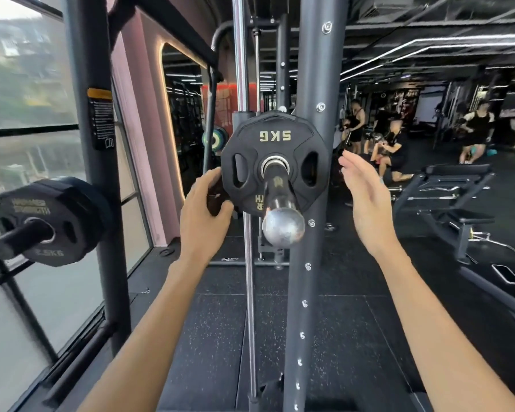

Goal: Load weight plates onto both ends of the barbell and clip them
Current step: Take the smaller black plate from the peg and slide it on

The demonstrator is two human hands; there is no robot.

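On the bar (277, 188) end at centre sits one 5KG plate (275, 135). The left hand (204, 209) curls fingers and thumb round its left rim; the right hand (366, 191) hovers just right of it, fingers straight, holding nothing. Far left, one peg (18, 239) carries a 2.5KG plate (51, 221).

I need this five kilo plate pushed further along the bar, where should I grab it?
Take the 5KG plate by its rim at the left and right edges, one hand from each side. It hangs upright on the barbell sleeve, face toward you, and the sleeve pokes out through the hub, blocking the centre. The oval slots beside the hub likely give finger holds too.
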